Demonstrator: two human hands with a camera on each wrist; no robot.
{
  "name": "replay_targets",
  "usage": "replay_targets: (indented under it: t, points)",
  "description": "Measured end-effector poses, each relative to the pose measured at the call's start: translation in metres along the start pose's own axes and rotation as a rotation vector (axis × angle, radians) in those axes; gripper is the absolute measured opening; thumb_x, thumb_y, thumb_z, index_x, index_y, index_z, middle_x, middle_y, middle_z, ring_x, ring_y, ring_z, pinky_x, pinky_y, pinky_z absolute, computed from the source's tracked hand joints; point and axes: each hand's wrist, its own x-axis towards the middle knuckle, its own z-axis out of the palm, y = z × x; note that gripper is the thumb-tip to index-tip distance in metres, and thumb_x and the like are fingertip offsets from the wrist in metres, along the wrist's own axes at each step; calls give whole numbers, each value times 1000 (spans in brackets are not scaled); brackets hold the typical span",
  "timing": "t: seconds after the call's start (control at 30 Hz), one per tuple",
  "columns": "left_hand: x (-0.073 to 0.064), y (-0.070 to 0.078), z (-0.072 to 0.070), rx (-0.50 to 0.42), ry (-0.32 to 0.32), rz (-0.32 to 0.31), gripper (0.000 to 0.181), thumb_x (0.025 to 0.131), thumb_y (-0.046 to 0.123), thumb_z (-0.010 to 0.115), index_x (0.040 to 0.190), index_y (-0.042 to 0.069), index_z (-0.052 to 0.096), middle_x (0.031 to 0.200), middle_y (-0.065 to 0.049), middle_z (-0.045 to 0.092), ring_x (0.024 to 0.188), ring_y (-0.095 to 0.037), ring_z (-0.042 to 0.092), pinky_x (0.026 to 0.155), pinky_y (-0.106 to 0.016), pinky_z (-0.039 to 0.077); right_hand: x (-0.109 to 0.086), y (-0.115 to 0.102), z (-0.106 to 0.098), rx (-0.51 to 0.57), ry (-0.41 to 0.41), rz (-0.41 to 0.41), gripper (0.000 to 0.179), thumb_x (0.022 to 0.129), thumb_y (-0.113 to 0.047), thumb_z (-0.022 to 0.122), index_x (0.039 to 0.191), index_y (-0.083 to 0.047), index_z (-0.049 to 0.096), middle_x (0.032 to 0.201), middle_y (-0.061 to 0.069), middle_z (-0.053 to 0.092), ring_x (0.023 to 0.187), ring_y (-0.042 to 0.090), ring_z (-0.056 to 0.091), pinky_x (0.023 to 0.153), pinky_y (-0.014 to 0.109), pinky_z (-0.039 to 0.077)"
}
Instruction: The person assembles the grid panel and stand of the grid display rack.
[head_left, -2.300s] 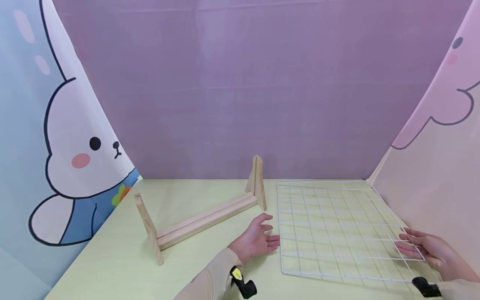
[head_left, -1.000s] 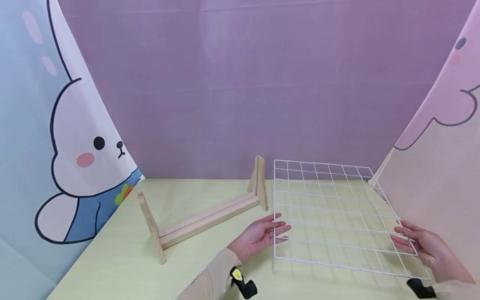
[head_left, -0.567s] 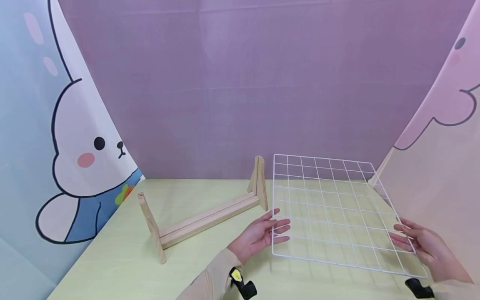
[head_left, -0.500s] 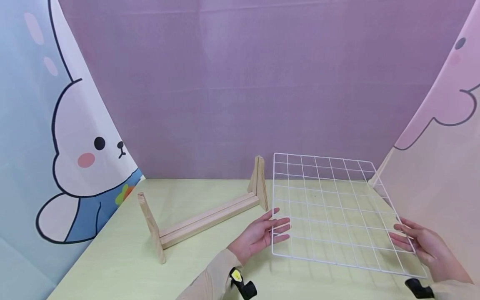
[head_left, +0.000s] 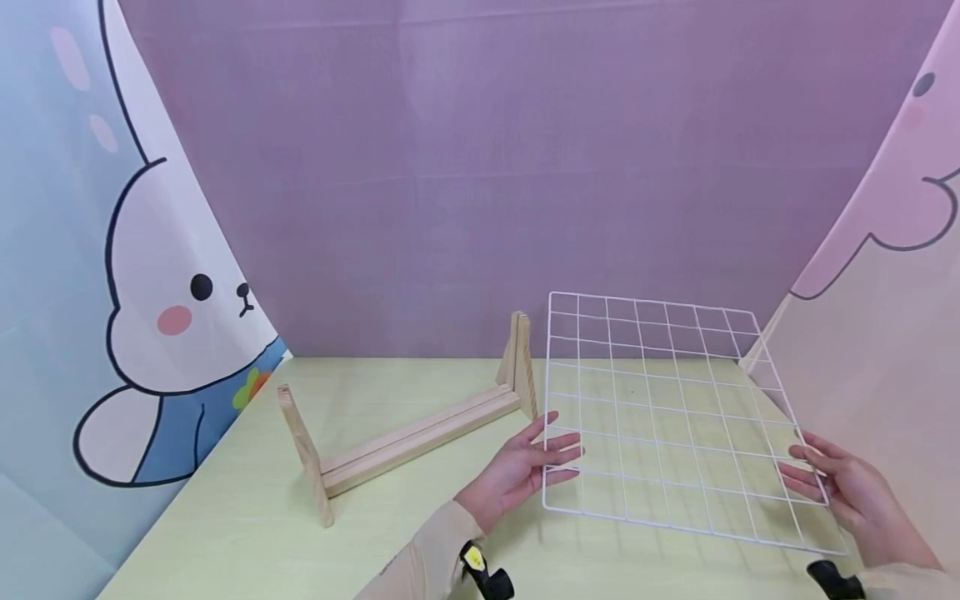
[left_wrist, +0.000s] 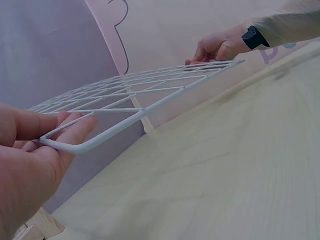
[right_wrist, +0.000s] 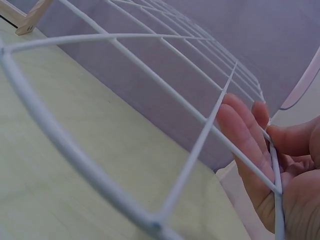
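Observation:
A white wire grid panel (head_left: pixel 678 408) is held above the table, its far edge tilted up. My left hand (head_left: pixel 517 468) grips the panel's left edge, thumb over the wire and fingers underneath; the left wrist view shows the near corner of the grid (left_wrist: pixel 80 147) beside those fingers. On the opposite edge my right hand (head_left: pixel 851 492) pinches the frame wire between thumb and fingers, as the right wrist view shows with the fingers (right_wrist: pixel 242 130) spread below the grid. Left of the panel stands a wooden stand (head_left: pixel 420 442) with a grooved crossbar and two upright ends.
The stand's right upright (head_left: pixel 519 362) is close to the panel's left edge. Pale yellow-green table (head_left: pixel 420 558) lies underneath. A purple cloth backdrop (head_left: pixel 480 183) rises behind, and printed cartoon curtains (head_left: pixel 172 275) flank both sides.
The panel has come up off the table, and its far edge has risen higher. My left hand has moved from beside the edge to gripping it. The stand has stayed in place.

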Motion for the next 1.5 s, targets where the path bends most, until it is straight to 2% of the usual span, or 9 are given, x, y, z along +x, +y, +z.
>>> replay_targets:
  t: [0.13, 0.27, 0.57, 0.87, 1.13, 1.5]
  points:
    - [-2, -1, 2, 19, -39, 23, 72, 94, -19, 38, 159, 6, 18, 146, -34, 39, 133, -42, 46, 102, -49, 46, -1, 1, -1, 23, -26, -41, 43, 106, 3, 29, 111, -2, 71, 99, 19, 64, 90, 42, 70, 80, 48, 58]
    - [-3, -2, 4, 31, -68, 46, 77, 92, -21, 39, 159, 9, 18, 146, -31, 43, 132, -40, 46, 102, -48, 46, -2, 2, -1, 41, -59, -68, 45, 106, 2, 25, 114, 0, 70, 100, 20, 63, 91, 43, 69, 81, 49, 58]
    - [-2, -3, 4, 29, -71, 58, 81, 90, -23, 41, 159, 13, 21, 144, -28, 47, 131, -39, 49, 100, -45, 49, -2, 5, 3, 51, -59, -112, 46, 106, 3, 23, 115, 0, 68, 99, 21, 64, 89, 44, 70, 78, 49, 58]
    - [-4, -4, 1, 16, -66, 38, 73, 90, -23, 41, 155, 8, 29, 148, -26, 42, 131, -38, 50, 99, -44, 49, 4, 8, 7, 52, -83, -167, 46, 106, 4, 22, 118, 1, 67, 98, 22, 66, 87, 45, 70, 76, 51, 58]
    - [-7, -6, 0, -27, -73, 28, 65, 90, -23, 40, 148, 6, 37, 148, -22, 45, 131, -38, 50, 100, -44, 49, 4, 9, 6, 137, -185, -149, 46, 107, 0, 19, 123, 4, 62, 103, 25, 65, 93, 49, 67, 82, 55, 56]
    - [-9, -6, -2, -21, -87, 30, 60, 90, -23, 41, 143, 5, 38, 148, -21, 45, 131, -34, 51, 100, -43, 49, 6, 9, 11, 67, -124, -204, 43, 107, 1, 20, 122, -1, 60, 103, 23, 69, 87, 45, 70, 77, 54, 58]
